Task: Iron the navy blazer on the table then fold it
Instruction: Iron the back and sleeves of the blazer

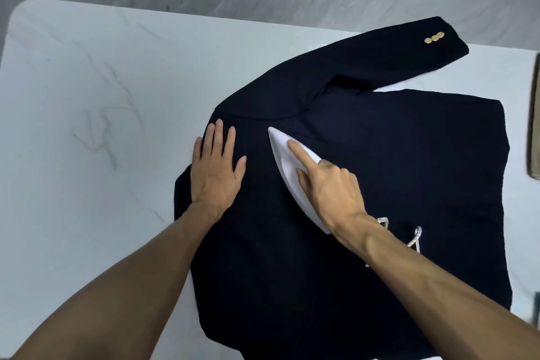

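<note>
Spread fingers of the left hand [214, 172] press flat the navy blazer [394, 172] on the table's [87, 82] right half, while the right hand [331, 187], forefinger straight, grips the iron [283, 155] near the collar; ironing seems underway, folding not yet begun.

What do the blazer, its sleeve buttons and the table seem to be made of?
The blazer: dark matte woven cloth, perhaps wool. The sleeve buttons: shiny gold, likely metal or plated plastic. The table: smooth white top, grey veins, marble or imitation.
</note>
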